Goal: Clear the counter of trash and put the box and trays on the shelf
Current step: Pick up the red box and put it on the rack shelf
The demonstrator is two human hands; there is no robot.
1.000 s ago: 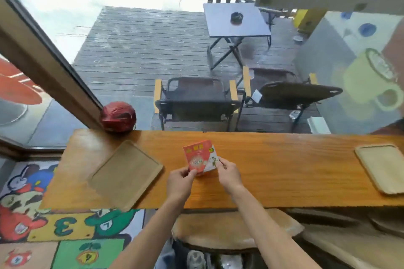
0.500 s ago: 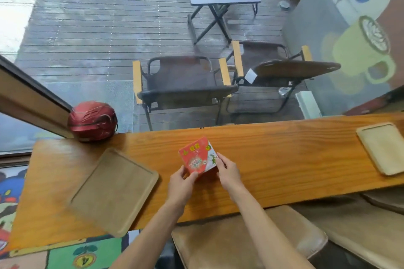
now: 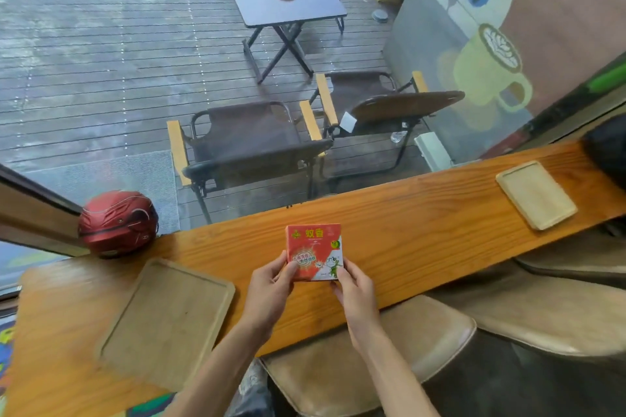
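Here, a small red box (image 3: 314, 252) printed with a green cartoon frog is held just above a long wooden counter (image 3: 406, 223), pinched between both hands. The left hand (image 3: 271, 284) grips its lower left corner, thumb on the printed face; the right hand (image 3: 354, 288) pinches the lower right corner with its fingertips. Whether the box rests on the wood or is lifted clear is hard to tell.

Left of the hands lies a large wooden tray (image 3: 166, 318), and beyond it a red helmet (image 3: 117, 222). Well off to the right lies a smaller tray (image 3: 535, 198). No shelf is in view.

The box step seems to be in hand. Next, the person likely needs to carry the box away to the shelf, then return for both trays.
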